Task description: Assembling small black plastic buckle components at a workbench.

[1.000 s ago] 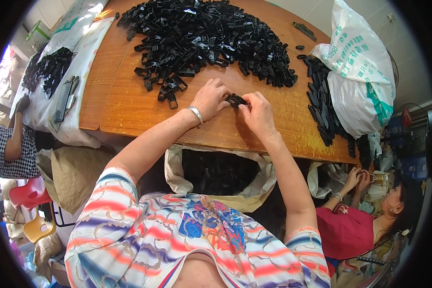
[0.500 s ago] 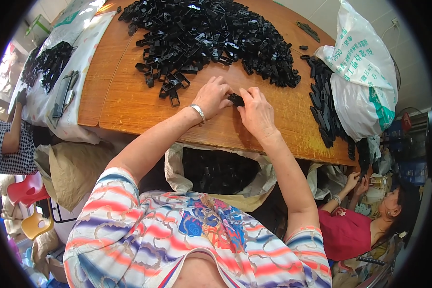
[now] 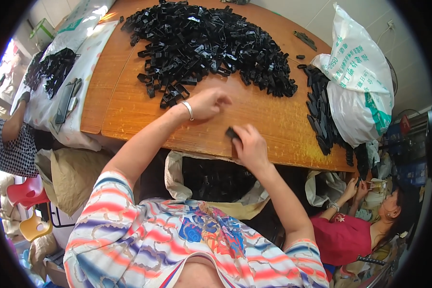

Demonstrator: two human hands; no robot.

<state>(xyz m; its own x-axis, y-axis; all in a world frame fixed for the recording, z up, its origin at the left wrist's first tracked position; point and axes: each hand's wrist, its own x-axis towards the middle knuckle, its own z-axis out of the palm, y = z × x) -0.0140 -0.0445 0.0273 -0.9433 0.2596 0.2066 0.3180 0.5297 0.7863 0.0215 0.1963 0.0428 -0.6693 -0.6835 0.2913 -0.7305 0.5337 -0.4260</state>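
Observation:
My right hand [image 3: 252,148] is closed on a small black plastic piece [image 3: 232,133], pinched between thumb and fingers near the table's front edge. My left hand [image 3: 213,103], with a silver bracelet [image 3: 189,110] at its wrist, hovers over the wooden table [image 3: 144,122], apart from the right hand. Its fingers are loosely bent and a little blurred by motion, with nothing seen between them. Just beyond it spreads a large heap of black plastic clips [image 3: 206,43], many shaped like open frames.
Long black pieces [image 3: 317,108] lie at the table's right beside a bulging white plastic bag [image 3: 357,86]. Below the front edge, an open sack [image 3: 175,175] holds black parts. A co-worker in red [image 3: 343,237] sits at right; another person's arm [image 3: 15,120] shows at left.
My hands have parted. The right hand has drawn back toward the front edge with the black piece; the left has let go of it and bent its fingers.

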